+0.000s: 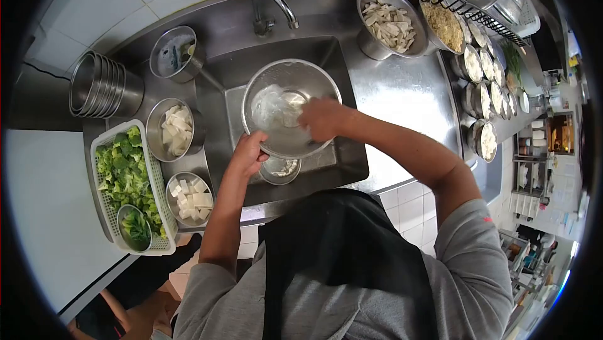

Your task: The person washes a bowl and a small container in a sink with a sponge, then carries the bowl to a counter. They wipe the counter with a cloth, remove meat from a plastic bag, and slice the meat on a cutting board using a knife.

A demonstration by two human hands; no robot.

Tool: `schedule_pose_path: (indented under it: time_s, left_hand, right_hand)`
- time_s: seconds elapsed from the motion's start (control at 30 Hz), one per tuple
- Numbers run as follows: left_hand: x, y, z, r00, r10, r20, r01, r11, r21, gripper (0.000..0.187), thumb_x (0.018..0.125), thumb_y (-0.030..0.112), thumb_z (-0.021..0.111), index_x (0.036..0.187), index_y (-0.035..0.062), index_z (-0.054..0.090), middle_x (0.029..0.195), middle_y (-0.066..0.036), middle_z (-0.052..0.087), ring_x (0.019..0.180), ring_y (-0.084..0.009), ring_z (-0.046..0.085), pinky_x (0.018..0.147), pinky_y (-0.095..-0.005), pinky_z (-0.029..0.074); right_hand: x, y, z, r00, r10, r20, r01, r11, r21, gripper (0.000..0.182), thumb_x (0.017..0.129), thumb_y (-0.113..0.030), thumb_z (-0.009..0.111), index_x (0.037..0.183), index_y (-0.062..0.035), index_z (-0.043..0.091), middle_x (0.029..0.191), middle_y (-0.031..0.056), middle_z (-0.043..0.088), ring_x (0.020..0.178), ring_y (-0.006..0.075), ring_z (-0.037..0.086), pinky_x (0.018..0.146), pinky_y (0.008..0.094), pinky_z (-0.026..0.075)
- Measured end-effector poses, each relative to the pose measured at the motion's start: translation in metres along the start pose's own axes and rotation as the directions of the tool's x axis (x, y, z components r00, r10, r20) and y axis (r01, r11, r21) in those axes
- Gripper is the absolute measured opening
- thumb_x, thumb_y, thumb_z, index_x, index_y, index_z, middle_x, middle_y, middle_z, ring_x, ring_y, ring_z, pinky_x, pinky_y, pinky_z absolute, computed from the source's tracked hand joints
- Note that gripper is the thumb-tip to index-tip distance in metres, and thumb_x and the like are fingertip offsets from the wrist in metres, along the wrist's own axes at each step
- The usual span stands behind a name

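A large steel bowl (276,82) holding water and pale food sits over the sink (342,151). My left hand (246,153) grips the bowl's near rim. My right hand (321,118) reaches inside the bowl, fingers down in the water among the pale pieces; what the fingers hold is hidden. Below the bowl a small strainer (282,169) with white bits lies on the sink floor. The tap (271,7) arches above the bowl.
Left of the sink stand a white basket of green vegetables (125,180), two bowls of white chunks (174,129) (190,198), stacked steel bowls (100,85) and a small pot (173,52). Right: bowls of sliced food (391,24) and several filled cups (483,98).
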State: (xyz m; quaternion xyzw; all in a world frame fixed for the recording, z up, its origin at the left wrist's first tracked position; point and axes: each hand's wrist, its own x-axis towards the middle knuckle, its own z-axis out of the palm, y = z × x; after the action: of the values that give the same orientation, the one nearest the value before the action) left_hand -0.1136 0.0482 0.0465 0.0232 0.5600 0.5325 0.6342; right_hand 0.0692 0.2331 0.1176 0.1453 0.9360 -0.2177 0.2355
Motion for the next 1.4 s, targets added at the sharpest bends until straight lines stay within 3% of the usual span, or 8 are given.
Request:
schedule_pose_path:
  time_s: [0.27, 0.43, 0.5, 0.73, 0.97, 1.17, 1.33, 1.4]
  left_hand:
    - [0.011, -0.008, -0.008, 0.985, -0.119, 0.127, 0.101, 0.985, 0.138, 0.005, 0.087, 0.009, 0.064, 0.087, 0.0074, 0.059, 0.076, -0.002, 0.053, 0.06, -0.0118, 0.049, 0.046, -0.0296, 0.034]
    - [0.032, -0.025, -0.006, 1.0, 0.004, 0.004, -0.004, 0.998, -0.067, 0.006, 0.091, 0.01, 0.064, 0.09, 0.0044, 0.067, 0.085, -0.005, 0.063, 0.075, -0.021, 0.064, 0.067, -0.0381, 0.053]
    - [0.032, -0.029, -0.006, 0.996, -0.003, 0.084, 0.006, 0.999, -0.034, 0.011, 0.091, 0.01, 0.063, 0.097, 0.0038, 0.069, 0.085, -0.006, 0.064, 0.075, -0.0206, 0.066, 0.062, -0.0357, 0.053]
    - [0.063, -0.011, -0.072, 0.998, -0.065, 0.021, 0.062, 0.991, 0.122, 0.007, 0.089, 0.009, 0.058, 0.093, 0.0084, 0.063, 0.089, -0.002, 0.066, 0.065, -0.0117, 0.06, 0.044, -0.0247, 0.037]
    - [0.024, 0.049, 0.002, 0.979, -0.179, 0.095, 0.171, 0.982, 0.086, 0.049, 0.098, 0.048, 0.068, 0.131, 0.0125, 0.06, 0.118, -0.006, 0.069, 0.081, -0.0183, 0.066, 0.043, -0.0234, 0.041]
    - [0.023, 0.058, 0.008, 0.997, -0.043, 0.068, 0.05, 0.993, -0.11, 0.074, 0.096, 0.066, 0.067, 0.148, 0.0142, 0.055, 0.135, -0.007, 0.066, 0.114, -0.0285, 0.064, 0.096, -0.0434, 0.053]
    - [0.14, 0.076, -0.116, 0.677, 0.321, 0.662, 0.106, 0.848, -0.52, 0.06, 0.105, 0.035, 0.064, 0.151, -0.0009, 0.05, 0.155, -0.017, 0.055, 0.135, -0.039, 0.054, 0.113, -0.0533, 0.042]
    - [0.143, 0.08, -0.129, 0.679, 0.628, 0.38, -0.734, 0.574, 0.362, 0.051, 0.107, 0.024, 0.061, 0.149, -0.0037, 0.052, 0.153, -0.019, 0.056, 0.135, -0.0376, 0.056, 0.114, -0.0504, 0.047]
  right_hand:
    - [0.021, 0.02, 0.0, 0.716, -0.311, -0.625, -0.037, 0.877, -0.478, 0.029, 0.085, -0.023, 0.068, 0.108, -0.0094, 0.079, 0.115, 0.0101, 0.069, 0.119, 0.0292, 0.059, 0.102, 0.0431, 0.045]
    - [0.045, 0.007, 0.071, 0.858, 0.32, -0.401, -0.371, 0.927, -0.052, 0.032, 0.081, -0.017, 0.07, 0.108, -0.0029, 0.078, 0.121, 0.021, 0.069, 0.113, 0.0405, 0.066, 0.095, 0.0533, 0.055]
    - [0.06, 0.011, 0.091, 0.919, 0.05, -0.392, 0.064, 0.96, 0.273, 0.036, 0.072, -0.018, 0.077, 0.108, -0.017, 0.081, 0.121, 0.0268, 0.069, 0.109, 0.0445, 0.069, 0.095, 0.0524, 0.058]
    - [0.056, 0.003, 0.084, 0.922, 0.215, -0.322, -0.273, 0.951, -0.146, 0.04, 0.078, -0.037, 0.081, 0.109, -0.0134, 0.084, 0.128, 0.0209, 0.069, 0.122, 0.0394, 0.062, 0.104, 0.0473, 0.051]
    - [0.045, -0.046, 0.054, 0.975, 0.15, -0.165, -0.092, 0.945, 0.315, 0.065, 0.068, -0.053, 0.089, 0.112, -0.0057, 0.082, 0.117, 0.0206, 0.077, 0.112, 0.0397, 0.073, 0.098, 0.0475, 0.055]
    - [-0.042, -0.015, -0.03, 0.774, 0.52, -0.361, 0.389, 0.06, 0.92, 0.08, 0.08, -0.031, 0.092, 0.143, 0.0051, 0.059, 0.13, 0.0221, 0.072, 0.119, 0.0363, 0.071, 0.098, 0.0489, 0.057]
    - [-0.033, 0.013, -0.019, 0.76, 0.416, -0.5, 0.648, -0.555, 0.522, 0.068, 0.093, -0.022, 0.084, 0.148, 0.0047, 0.055, 0.139, 0.0215, 0.065, 0.125, 0.033, 0.065, 0.099, 0.0478, 0.057]
    - [-0.043, 0.012, -0.009, 0.775, 0.445, -0.449, 0.632, -0.543, 0.553, 0.063, 0.097, -0.023, 0.079, 0.148, 0.0048, 0.055, 0.138, 0.0221, 0.064, 0.129, 0.0323, 0.062, 0.102, 0.0483, 0.055]
